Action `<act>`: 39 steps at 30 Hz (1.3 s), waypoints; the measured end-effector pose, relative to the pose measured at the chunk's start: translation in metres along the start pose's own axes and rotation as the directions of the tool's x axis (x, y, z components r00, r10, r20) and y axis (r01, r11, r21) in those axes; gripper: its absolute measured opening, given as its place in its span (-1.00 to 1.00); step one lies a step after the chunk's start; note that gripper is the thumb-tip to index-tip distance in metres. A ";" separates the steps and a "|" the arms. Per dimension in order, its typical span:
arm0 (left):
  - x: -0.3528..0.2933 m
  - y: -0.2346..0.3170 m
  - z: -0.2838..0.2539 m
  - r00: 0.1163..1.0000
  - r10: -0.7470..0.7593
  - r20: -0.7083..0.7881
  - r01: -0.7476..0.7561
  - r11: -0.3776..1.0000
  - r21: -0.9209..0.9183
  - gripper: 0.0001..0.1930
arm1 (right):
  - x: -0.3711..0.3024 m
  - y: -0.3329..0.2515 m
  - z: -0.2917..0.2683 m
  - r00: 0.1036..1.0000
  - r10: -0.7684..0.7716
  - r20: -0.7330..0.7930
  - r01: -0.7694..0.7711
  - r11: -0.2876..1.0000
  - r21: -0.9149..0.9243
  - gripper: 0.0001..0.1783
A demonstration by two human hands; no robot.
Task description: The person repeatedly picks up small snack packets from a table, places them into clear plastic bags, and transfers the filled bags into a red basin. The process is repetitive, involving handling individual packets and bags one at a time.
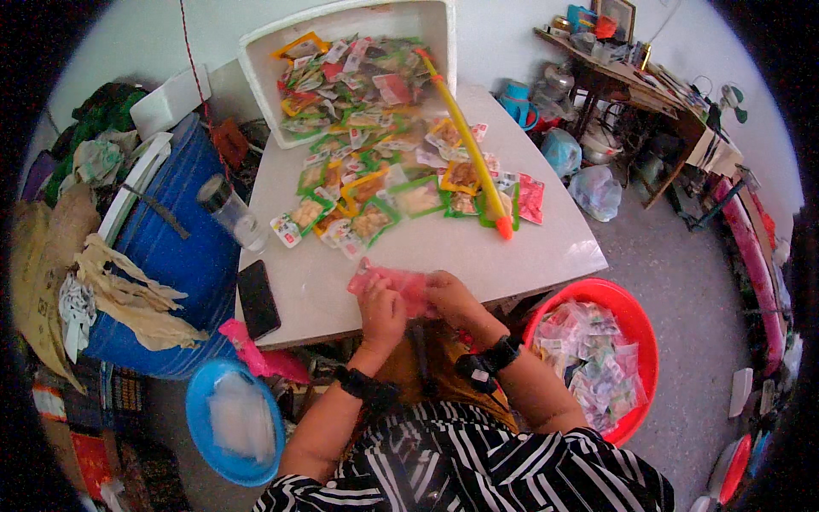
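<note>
Near the front edge of the white table (546, 243), my left hand (383, 311) and my right hand (454, 300) are both closed on a reddish-pink see-through plastic packet (409, 288). The packet stretches between them, and my fingers partly hide it. Beyond my hands lies a spread of small sealed food packets (420, 198) with green, orange and red edges. The pile runs back into a white foam box (259, 78) tipped toward me. Across the packets rests a yellow stick (467, 136) with orange ends.
A dark phone (258, 299) and a glass jar (232, 213) are at the table's left edge. Beside it stand a blue barrel (183, 256) and a blue basin (198, 427) with clear plastic bags. On the right, a red tub (650, 358) holds many packets.
</note>
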State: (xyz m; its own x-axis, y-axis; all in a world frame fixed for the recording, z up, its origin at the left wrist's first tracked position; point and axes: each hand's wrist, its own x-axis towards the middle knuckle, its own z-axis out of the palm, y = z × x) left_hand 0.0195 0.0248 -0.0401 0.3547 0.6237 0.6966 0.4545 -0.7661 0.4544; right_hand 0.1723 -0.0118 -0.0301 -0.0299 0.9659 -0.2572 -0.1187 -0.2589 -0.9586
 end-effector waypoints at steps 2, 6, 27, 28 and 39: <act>0.001 0.001 0.003 1.000 0.002 0.006 -0.002 1.000 0.003 -0.94 | 0.009 0.004 0.013 0.997 -0.011 -0.076 0.018 0.995 0.097 -0.94; 0.003 -0.001 0.003 1.000 0.014 0.027 -0.013 1.000 -0.012 -0.95 | 0.012 -0.001 0.024 0.996 -0.069 -0.047 0.079 0.962 0.262 -0.93; 0.002 -0.002 0.006 0.990 0.034 0.135 -0.056 0.985 0.165 -0.92 | 0.045 -0.059 -0.219 0.672 -0.485 -0.560 -0.419 0.374 -0.827 -0.65; 0.002 -0.002 0.005 0.991 0.033 0.133 -0.056 0.983 0.174 -0.92 | 0.044 -0.060 -0.214 0.674 -0.453 -0.584 -0.446 0.380 -0.810 -0.68; -0.001 -0.003 0.003 0.986 -0.030 0.163 0.001 0.985 0.175 -0.91 | 0.004 -0.030 -0.257 0.777 -0.328 -0.538 -0.490 0.221 -0.843 -0.63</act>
State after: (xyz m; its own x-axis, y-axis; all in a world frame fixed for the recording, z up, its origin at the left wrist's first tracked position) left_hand 0.0203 0.0267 -0.0435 0.4692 0.6631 0.5833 0.5910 -0.7265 0.3505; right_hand 0.4307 -0.0011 -0.0338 0.5491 0.8343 0.0489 0.8253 -0.5322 -0.1888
